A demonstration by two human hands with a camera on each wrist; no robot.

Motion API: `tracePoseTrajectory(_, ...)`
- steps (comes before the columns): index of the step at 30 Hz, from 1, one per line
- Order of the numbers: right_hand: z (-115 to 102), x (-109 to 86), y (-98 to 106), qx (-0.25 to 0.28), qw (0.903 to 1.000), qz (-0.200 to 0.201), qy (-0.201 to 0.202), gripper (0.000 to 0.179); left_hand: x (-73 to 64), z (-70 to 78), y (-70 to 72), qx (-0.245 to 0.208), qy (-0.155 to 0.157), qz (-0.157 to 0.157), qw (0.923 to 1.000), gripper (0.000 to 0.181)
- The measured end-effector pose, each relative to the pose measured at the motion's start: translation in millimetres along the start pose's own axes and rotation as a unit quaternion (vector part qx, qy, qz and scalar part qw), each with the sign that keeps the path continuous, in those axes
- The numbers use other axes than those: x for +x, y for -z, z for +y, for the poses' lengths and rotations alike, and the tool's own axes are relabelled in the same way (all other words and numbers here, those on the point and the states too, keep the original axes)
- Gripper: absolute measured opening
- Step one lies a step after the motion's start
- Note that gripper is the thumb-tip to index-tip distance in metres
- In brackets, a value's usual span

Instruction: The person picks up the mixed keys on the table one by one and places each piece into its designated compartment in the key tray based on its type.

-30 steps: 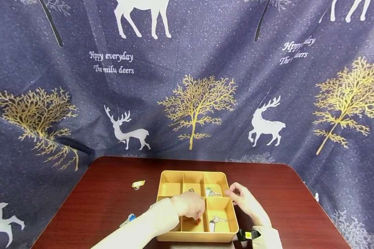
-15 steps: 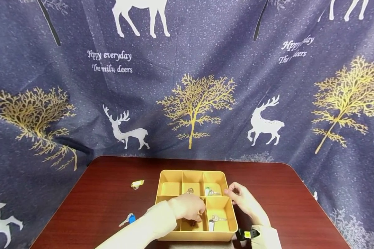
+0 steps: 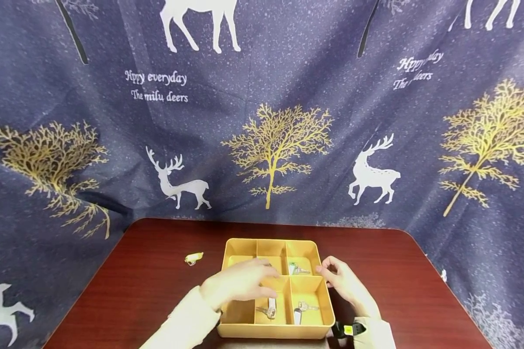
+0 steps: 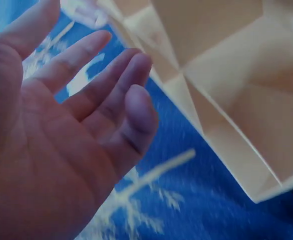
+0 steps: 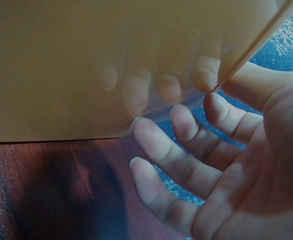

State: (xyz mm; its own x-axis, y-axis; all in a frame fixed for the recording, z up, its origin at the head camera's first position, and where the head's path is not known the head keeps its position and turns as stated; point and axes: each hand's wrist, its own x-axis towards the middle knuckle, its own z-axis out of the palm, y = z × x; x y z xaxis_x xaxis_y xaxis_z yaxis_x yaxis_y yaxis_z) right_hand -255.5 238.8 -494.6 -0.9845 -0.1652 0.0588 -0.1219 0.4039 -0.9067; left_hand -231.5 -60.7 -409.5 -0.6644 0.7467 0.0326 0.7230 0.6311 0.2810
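A yellow divided box (image 3: 275,331) stands on the table. Above its left and middle compartments my left hand (image 3: 240,282) hovers, fingers spread and nothing in them; the left wrist view shows its bare palm. Below the fingertips, in the front middle compartment, lies a key with a pale tag (image 3: 271,310). The front right compartment holds another tagged key (image 3: 299,314), and a key with a green tag (image 3: 293,269) lies in the back right one. With thumb and index finger my right hand (image 3: 344,283) pinches the box's right rim, other fingers loose beside the wall.
A key with a yellow tag (image 3: 194,258) lies on the dark red table (image 3: 157,281), left of the box. Behind the table hangs a blue cloth (image 3: 244,72) printed with deer and trees. My right wrist wears a black band (image 3: 347,329).
My left hand has risen out of the front middle compartment and moved left, its fingers opening; a key lies there. Its arm now covers the blue-tagged key. The right hand stays at the rim.
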Motion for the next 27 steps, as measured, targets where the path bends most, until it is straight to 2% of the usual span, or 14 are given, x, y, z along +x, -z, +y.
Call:
tracePoseTrajectory(4, 2, -0.8, 1, 0.008, 0.9999, -0.007, -0.001, 0.018, -19.6, -11.6, 5.8, -0.054, 0.036, 0.056, 0.9963, 0.046)
tracePoseTrajectory(8, 1, -1.4, 2, 0.014, 0.9999, -0.01, -0.003, 0.018, -41.8, -19.1, 13.7, -0.109, 0.068, 0.1, 0.9866, 0.052)
tracePoseTrajectory(12, -1, -1.4, 3, 0.022, 0.9996, -0.016, -0.006, 0.02, -65.0, -30.0, 18.8, -0.154, 0.104, 0.135, 0.9732, 0.054)
tracePoseTrajectory(15, -2, -1.0, 3, 0.027, 0.9994, -0.019, -0.009, 0.021, -82.9, -41.9, 16.2, -0.196, 0.132, 0.156, 0.9592, 0.048)
tracePoseTrajectory(17, -2, -0.4, 3, 0.028, 0.9994, -0.019, -0.009, 0.02, -93.2, -50.9, 12.8, -0.22, 0.14, 0.172, 0.95, 0.044)
tracePoseTrajectory(20, -1, 0.9, 3, 0.03, 0.9993, -0.022, -0.004, 0.02, -107.1, -63.7, 6.1, -0.237, 0.152, 0.201, 0.9385, 0.039)
tracePoseTrajectory(27, 4, 1.7, 2, 0.022, 0.9996, -0.019, 0.003, 0.018, -128.8, -86.9, 0.4, -0.226, 0.199, 0.232, 0.9248, 0.036)
